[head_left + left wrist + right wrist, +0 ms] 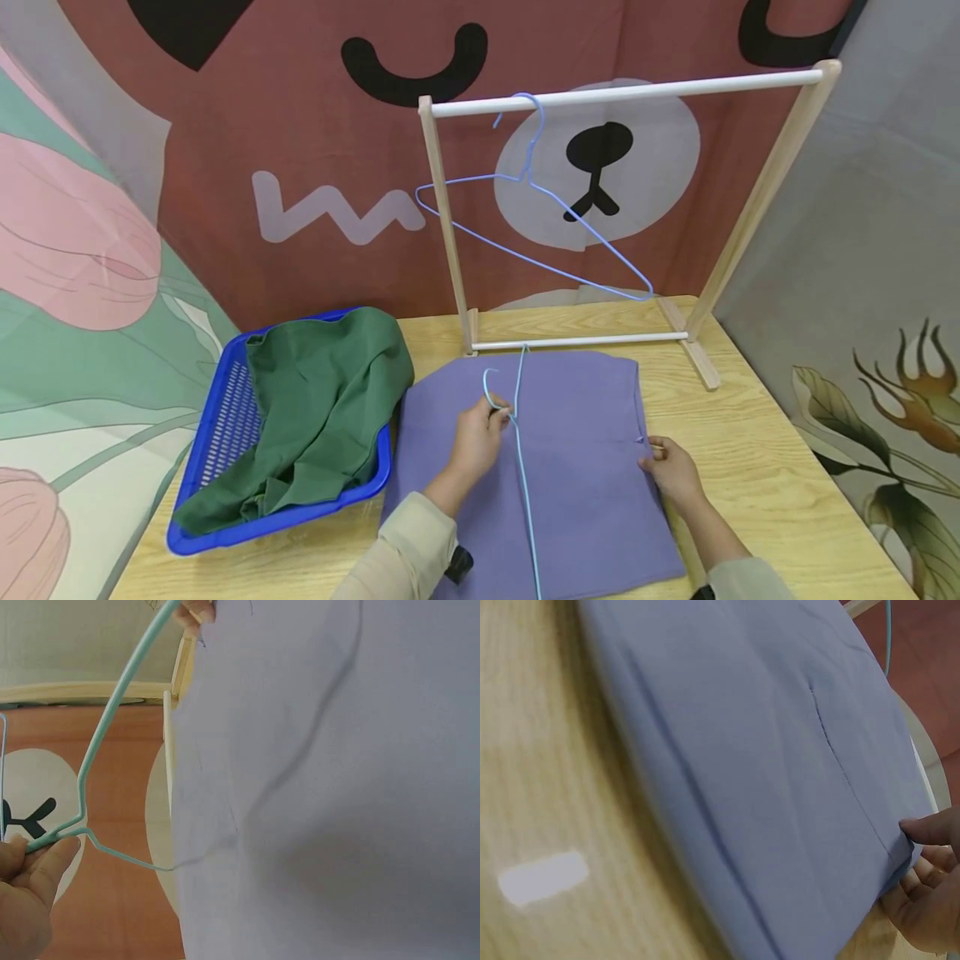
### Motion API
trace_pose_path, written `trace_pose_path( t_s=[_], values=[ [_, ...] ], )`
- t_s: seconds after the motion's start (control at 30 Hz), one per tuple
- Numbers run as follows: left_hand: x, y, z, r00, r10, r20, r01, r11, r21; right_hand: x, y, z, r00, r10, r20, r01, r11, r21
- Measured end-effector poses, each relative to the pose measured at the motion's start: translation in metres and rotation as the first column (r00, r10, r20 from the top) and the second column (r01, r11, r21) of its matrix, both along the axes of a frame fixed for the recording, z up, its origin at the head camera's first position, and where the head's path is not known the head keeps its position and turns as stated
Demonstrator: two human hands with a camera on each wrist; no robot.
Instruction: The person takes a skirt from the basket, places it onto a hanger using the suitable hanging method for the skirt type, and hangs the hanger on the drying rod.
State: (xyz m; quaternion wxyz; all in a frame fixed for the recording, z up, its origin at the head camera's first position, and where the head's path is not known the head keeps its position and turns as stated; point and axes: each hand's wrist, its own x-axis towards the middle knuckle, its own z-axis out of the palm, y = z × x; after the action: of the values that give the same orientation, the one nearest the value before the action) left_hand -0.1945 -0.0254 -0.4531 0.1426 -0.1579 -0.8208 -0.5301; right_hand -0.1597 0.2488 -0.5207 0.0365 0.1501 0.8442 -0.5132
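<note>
A folded purple cloth point(592, 508) lies on the table in front of the rack. Above it, my left hand point(477, 442) pinches a light-blue wire hanger point(526, 483) at the neck, just below the hook. In the left wrist view the hanger point(112, 712) slants over the cloth, and its shadow falls there. My right hand point(672, 473) grips the cloth's right edge between thumb and fingers. The right wrist view shows that thumb on top of the cloth point(742, 750), near a stitched seam, with fingers beneath.
At the back stands a wooden rack point(772, 183) with white rails. A periwinkle wire hanger point(585, 221) hangs from its top rail. On the left, a blue basket point(277, 529) holds crumpled green cloth point(322, 400). Wooden table point(757, 467) surface shows right of the purple cloth.
</note>
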Motion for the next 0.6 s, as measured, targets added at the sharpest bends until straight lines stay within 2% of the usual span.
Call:
trace_pose_path(
  t_s=[0.2,0.47,0.6],
  values=[
    [-0.001,0.002,0.005,1.000,0.004,-0.015,-0.004,1.000,0.023,0.005,-0.002,-0.004,1.000,0.017,0.009,-0.018,0.994,0.108],
    [0.000,0.006,0.008,1.000,0.002,0.019,-0.004,0.993,0.115,0.013,-0.007,-0.001,0.998,0.055,-0.023,-0.047,0.964,0.263],
    [0.000,0.006,0.008,1.000,0.016,0.002,-0.017,0.992,0.128,0.017,-0.008,0.000,0.996,0.072,-0.060,-0.050,0.947,0.316]
  ],
)
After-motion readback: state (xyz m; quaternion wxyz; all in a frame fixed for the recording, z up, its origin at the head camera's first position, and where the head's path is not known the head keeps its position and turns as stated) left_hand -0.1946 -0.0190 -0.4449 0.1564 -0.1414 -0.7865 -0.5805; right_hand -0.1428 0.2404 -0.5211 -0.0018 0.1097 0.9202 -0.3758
